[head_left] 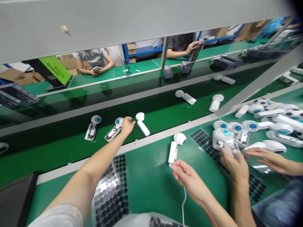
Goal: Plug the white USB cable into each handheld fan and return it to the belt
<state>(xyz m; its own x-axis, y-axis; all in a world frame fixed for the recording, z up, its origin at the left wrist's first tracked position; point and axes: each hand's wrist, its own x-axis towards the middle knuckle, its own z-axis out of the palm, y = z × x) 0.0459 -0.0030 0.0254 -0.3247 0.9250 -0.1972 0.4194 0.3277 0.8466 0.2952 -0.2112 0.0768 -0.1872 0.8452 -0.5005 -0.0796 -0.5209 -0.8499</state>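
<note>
My left hand [128,125] reaches over the green conveyor belt, its fingers apart, beside the round head of an opened white device [113,133]. Just right of those fingers lies a closed white device [143,125]. On the near table my right hand [183,171] pinches the plug end of a white cable [184,205] at the lower end of another white device [173,152]. That device's round head [180,138] points away from me. Whether the plug sits fully in the device is too small to tell.
Sheets of black round stickers [112,189] lie on the table. To the right, a co-worker's hands [236,164] handle a device beside a pile of white devices [281,119]. A metal rail [142,139] edges the belt, and a slanted post [255,78] stands at right.
</note>
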